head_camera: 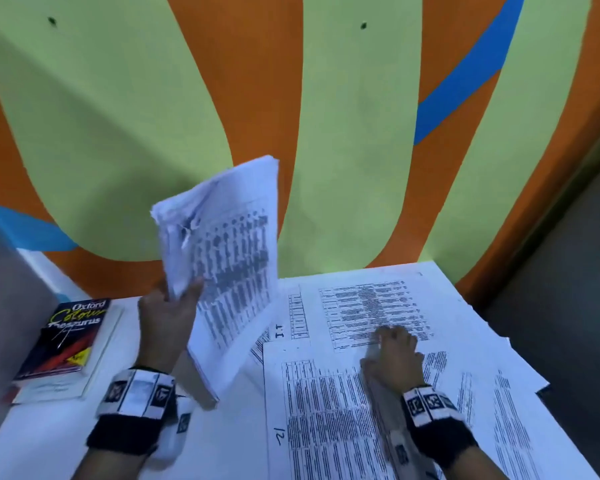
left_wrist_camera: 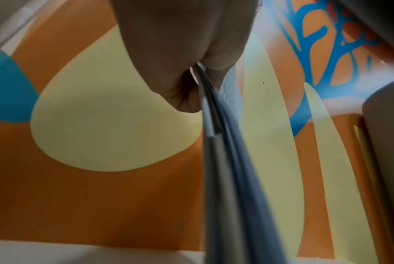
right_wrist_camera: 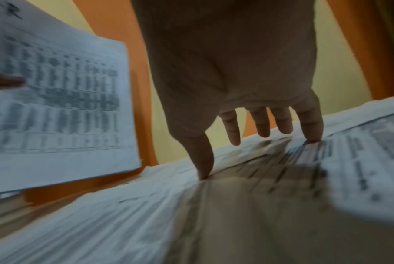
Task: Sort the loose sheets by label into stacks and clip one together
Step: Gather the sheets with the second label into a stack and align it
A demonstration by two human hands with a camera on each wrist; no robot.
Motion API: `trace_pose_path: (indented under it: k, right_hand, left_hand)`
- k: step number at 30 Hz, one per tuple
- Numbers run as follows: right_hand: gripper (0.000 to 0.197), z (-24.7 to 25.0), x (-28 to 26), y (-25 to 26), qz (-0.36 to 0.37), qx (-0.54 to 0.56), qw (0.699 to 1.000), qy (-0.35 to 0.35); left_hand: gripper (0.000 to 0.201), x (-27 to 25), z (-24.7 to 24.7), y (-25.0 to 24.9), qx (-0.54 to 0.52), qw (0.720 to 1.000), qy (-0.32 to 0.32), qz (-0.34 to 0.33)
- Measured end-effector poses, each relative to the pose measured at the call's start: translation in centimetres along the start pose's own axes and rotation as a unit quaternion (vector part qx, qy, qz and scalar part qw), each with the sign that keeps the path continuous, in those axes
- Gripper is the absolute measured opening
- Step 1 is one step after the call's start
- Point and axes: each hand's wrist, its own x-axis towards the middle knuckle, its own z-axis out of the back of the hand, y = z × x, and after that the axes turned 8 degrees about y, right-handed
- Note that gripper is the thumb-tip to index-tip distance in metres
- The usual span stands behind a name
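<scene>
My left hand [head_camera: 168, 317] grips a bundle of printed sheets [head_camera: 229, 268] by its edge and holds it upright above the table, left of centre. The left wrist view shows the bundle [left_wrist_camera: 227, 160] edge-on, pinched between thumb and fingers [left_wrist_camera: 180, 100]. Several loose printed sheets [head_camera: 371, 306] lie spread and overlapping on the right half of the table; one is hand-marked "12" [head_camera: 279, 436], another "11" [head_camera: 280, 331]. My right hand [head_camera: 394, 355] rests on the spread with fingers straight; thumb and little finger tips [right_wrist_camera: 205, 173] touch the paper. I see no clip.
A dark Oxford thesaurus [head_camera: 61, 337] lies on a thin white booklet at the table's left edge. The white table [head_camera: 229, 445] butts against an orange, green and blue painted wall [head_camera: 354, 133]. A grey surface [head_camera: 575, 271] stands past the right edge.
</scene>
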Motion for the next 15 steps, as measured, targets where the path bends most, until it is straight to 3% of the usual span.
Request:
trace_pose_path:
  k: [2,4,7,11,15]
  right_hand:
    - [0.063,0.8,0.8,-1.1,0.024,-0.019,1.0,0.008]
    - [0.065,1.1,1.5,-1.4,0.116,-0.109,0.986,0.043]
    - [0.054,1.3,2.4,-0.9,0.211,-0.193,0.956,0.061]
    - [0.018,0.6,3.1,0.0,0.29,-0.255,0.922,0.009]
    - [0.011,0.1,3.0,-1.2,0.349,-0.266,0.897,-0.054]
  left_hand:
    - [0.042,0.5,0.8,0.3,-0.007,1.0,-0.021,-0.015]
    - [0.048,0.5,1.2,0.4,-0.015,0.999,-0.03,-0.016]
    - [0.034,-0.2,1.0,-0.2,-0.025,0.999,-0.039,-0.008]
    - [0.034,-1.0,0.9,-0.2,-0.021,1.0,-0.018,-0.01]
    - [0.046,-1.4,1.2,0.0,-0.021,0.999,-0.025,0.002]
